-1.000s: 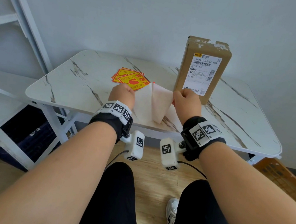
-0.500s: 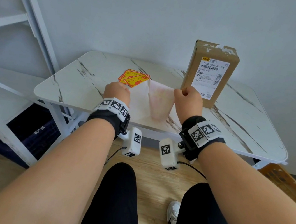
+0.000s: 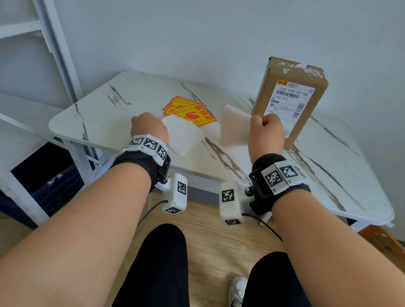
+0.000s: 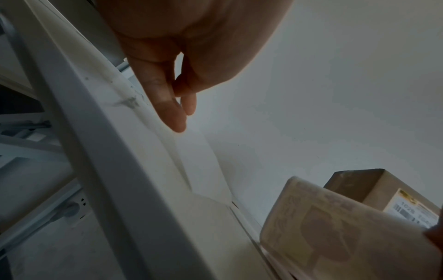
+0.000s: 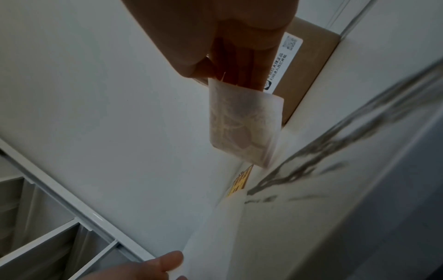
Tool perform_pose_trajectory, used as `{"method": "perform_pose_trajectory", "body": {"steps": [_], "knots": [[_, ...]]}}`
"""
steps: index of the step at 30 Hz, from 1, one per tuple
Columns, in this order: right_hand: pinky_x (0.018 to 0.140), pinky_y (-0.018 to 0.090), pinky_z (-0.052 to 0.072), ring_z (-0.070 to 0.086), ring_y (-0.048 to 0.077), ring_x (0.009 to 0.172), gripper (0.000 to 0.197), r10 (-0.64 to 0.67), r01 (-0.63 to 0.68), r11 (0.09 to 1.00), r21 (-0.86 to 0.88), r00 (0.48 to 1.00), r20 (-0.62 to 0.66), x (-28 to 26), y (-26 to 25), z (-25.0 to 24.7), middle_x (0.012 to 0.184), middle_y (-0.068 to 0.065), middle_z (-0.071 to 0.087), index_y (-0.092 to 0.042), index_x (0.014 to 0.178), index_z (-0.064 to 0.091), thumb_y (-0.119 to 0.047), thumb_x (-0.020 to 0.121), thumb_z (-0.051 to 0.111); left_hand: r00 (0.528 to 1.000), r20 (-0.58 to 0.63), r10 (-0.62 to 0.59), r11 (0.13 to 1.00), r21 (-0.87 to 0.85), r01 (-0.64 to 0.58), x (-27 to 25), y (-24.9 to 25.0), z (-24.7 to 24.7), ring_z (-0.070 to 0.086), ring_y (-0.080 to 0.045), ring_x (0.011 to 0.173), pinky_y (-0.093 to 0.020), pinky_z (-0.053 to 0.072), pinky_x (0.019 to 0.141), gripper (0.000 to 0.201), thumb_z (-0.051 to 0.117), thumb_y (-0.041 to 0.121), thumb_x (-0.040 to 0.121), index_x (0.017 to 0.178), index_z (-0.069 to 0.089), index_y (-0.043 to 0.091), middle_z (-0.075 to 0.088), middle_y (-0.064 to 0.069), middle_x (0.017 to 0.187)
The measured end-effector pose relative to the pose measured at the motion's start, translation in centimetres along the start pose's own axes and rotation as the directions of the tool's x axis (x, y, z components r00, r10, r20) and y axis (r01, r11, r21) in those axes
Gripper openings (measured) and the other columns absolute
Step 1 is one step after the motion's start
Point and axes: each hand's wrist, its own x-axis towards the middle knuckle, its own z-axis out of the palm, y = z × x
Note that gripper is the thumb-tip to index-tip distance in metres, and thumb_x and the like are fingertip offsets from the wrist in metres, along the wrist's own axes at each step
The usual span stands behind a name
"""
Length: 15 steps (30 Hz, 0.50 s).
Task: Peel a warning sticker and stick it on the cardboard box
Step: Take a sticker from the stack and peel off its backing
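A brown cardboard box (image 3: 291, 98) with a white shipping label stands upright at the table's back right. My right hand (image 3: 263, 130) pinches the peeled warning sticker (image 3: 234, 126) by its edge, just in front of the box's lower left. The sticker's pale back faces me, and its print shows through in the right wrist view (image 5: 242, 123). My left hand (image 3: 148, 127) holds the white backing paper (image 3: 183, 135) by its left edge, low over the table. In the left wrist view the left hand's thumb and finger (image 4: 177, 113) pinch the backing paper (image 4: 199, 161).
A small pile of red and yellow warning stickers (image 3: 189, 111) lies behind the backing paper. The white marble-patterned table (image 3: 322, 174) has a rounded front edge. A white shelf frame (image 3: 45, 29) stands at the left, with a dark crate (image 3: 46, 179) beneath.
The sticker has come fully off the backing paper. My right hand has carried it right, towards the box. My left hand has lowered the backing towards the table.
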Motion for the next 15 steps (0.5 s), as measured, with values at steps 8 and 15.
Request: {"method": "perform_pose_trajectory", "body": {"steps": [8,15], "knots": [[0.057,0.028,0.040,0.047,0.019,0.065,0.024,-0.005,0.005,0.997,0.078,1.000,-0.001,-0.1,-0.7,0.4,0.067,-0.001,0.048,-0.021,0.069,0.038,-0.015,0.091,0.040,0.995,0.030,0.099,0.922,0.374,-0.103,2.9,-0.7,-0.6,0.063,-0.026,0.112,-0.032,0.052,0.095,0.026,0.053,0.016,0.091,0.113,0.064,0.005,0.064,-0.011,0.122],[0.066,0.042,0.052,0.052,0.023,0.071,0.019,-0.014,0.014,0.998,0.062,1.000,-0.005,-0.3,-0.9,0.7,0.072,0.001,0.052,-0.018,0.073,0.042,-0.016,0.091,0.038,0.993,-0.010,0.121,0.926,0.362,-0.109,2.1,-0.4,-0.7,0.051,-0.033,0.121,-0.039,0.040,0.102,0.032,0.045,0.007,0.094,0.119,0.065,0.007,0.054,-0.014,0.119]]}}
